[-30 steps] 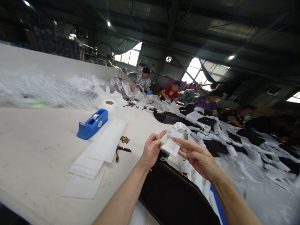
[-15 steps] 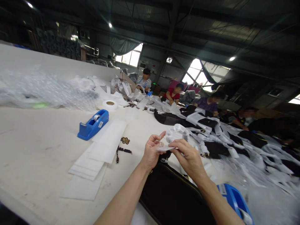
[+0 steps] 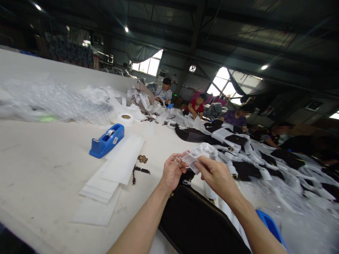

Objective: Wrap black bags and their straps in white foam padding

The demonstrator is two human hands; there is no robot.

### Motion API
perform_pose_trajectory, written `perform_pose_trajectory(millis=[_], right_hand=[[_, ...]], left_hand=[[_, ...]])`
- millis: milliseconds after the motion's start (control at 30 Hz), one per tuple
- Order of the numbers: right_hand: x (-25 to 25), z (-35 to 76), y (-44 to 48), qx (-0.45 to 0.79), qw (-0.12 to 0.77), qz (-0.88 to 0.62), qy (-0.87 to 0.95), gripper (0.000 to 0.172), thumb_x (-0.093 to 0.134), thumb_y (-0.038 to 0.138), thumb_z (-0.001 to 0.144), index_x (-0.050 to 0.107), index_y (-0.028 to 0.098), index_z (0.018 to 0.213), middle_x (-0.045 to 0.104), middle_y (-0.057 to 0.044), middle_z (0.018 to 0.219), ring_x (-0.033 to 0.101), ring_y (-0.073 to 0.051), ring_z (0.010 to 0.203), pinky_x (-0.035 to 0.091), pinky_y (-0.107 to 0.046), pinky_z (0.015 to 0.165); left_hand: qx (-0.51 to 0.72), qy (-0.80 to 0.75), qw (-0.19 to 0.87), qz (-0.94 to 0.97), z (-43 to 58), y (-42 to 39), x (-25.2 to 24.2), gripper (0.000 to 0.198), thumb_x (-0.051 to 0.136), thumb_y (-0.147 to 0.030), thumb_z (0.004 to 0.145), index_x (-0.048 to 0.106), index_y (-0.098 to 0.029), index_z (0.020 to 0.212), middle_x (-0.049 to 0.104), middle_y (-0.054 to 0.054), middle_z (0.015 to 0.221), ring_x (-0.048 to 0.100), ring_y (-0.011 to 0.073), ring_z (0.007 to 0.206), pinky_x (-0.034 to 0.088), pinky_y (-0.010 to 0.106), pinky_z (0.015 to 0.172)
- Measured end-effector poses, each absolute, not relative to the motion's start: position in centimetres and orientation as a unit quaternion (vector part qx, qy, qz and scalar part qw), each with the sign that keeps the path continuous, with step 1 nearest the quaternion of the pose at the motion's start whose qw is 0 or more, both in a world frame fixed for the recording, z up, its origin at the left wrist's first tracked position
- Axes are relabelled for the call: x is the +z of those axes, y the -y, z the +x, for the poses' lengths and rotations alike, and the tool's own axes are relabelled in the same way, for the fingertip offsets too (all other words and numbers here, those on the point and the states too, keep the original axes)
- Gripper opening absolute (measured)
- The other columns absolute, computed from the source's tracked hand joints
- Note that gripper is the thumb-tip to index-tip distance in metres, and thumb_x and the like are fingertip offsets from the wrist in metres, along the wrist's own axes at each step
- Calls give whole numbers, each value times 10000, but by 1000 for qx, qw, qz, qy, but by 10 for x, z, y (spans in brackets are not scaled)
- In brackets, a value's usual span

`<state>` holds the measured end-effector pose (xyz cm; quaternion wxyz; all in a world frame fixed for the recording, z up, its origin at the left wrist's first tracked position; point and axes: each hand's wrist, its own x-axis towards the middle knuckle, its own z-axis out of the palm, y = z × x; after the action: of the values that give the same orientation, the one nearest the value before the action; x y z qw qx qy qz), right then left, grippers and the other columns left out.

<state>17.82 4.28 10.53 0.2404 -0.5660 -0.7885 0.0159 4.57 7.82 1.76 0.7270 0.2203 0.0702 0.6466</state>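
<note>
A small clear plastic piece (image 3: 190, 161) is held up between my two hands, above a black bag (image 3: 201, 222). My left hand (image 3: 172, 172), palm turned up, pinches its left end; a thin pale loop shows at the fingers. My right hand (image 3: 215, 174) grips the right edge between thumb and fingers. Just behind them, a strap wrapped in white foam (image 3: 205, 150) curves up from the bag. The bag lies on the table with its gold zipper uppermost, partly covered by my right forearm. Whether the plastic is a flat sheet or a pouch I cannot tell.
Left of my hands are a blue tape dispenser (image 3: 107, 141), white foam sheets (image 3: 123, 160), a leopard-print charm (image 3: 143, 159) and a dark strap (image 3: 141, 170). Another blue dispenser (image 3: 270, 225) sits by my right forearm. Wrapped black bags (image 3: 246, 170) crowd the right; several people work beyond.
The plastic piece has turned from nearly edge-on to a tilted view of its face. My right hand has shifted slightly right, and the left fingers have curled in closer.
</note>
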Motion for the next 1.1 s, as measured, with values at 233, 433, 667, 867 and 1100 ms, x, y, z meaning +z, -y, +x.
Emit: perform_pose_trajectory(millis=[233, 433, 667, 867, 1100], right_hand=[[113, 168, -46, -187, 52, -549, 813, 159, 501, 219, 884, 641, 238, 810, 699, -57, 717, 596, -185, 579, 182, -300, 509], [110, 181, -47, -1, 174, -557, 812, 195, 569, 392, 873, 667, 236, 806, 641, -5, 631, 545, -157, 552, 298, -277, 533], [104, 201, -62, 305, 363, -580, 662, 545, 581, 680, 778, 696, 190, 987, 700, -83, 1001, 613, -249, 981, 481, -352, 814], [101, 192, -77, 397, 393, -535, 633, 557, 711, 650, 673, 711, 159, 936, 735, -90, 918, 661, -247, 900, 502, -368, 817], [91, 216, -92, 383, 466, -587, 539, 520, 760, 640, 603, 725, 152, 781, 748, -131, 861, 692, -237, 785, 541, -321, 655]], left_hand=[[668, -157, 630, 364, 46, -77, 12, 345, 814, -374, 674, 732, -149, 922, 733, 91, 978, 596, 127, 672, 445, 243, 639], [702, -239, 435, 511, 38, -69, 23, 145, 690, -212, 778, 773, -206, 898, 659, 42, 829, 572, 162, 770, 437, 267, 733], [568, -128, 457, 672, 32, -47, 41, 140, 668, -205, 800, 776, -178, 885, 631, 63, 759, 534, 151, 666, 413, 269, 639], [654, -241, 313, 645, 13, -49, 59, 197, 593, -149, 820, 769, -204, 888, 660, 69, 802, 598, 177, 739, 462, 272, 684], [728, -347, 348, 478, -27, -65, 60, 120, 675, -240, 759, 756, -197, 835, 618, 10, 732, 492, 103, 583, 384, 195, 497]])
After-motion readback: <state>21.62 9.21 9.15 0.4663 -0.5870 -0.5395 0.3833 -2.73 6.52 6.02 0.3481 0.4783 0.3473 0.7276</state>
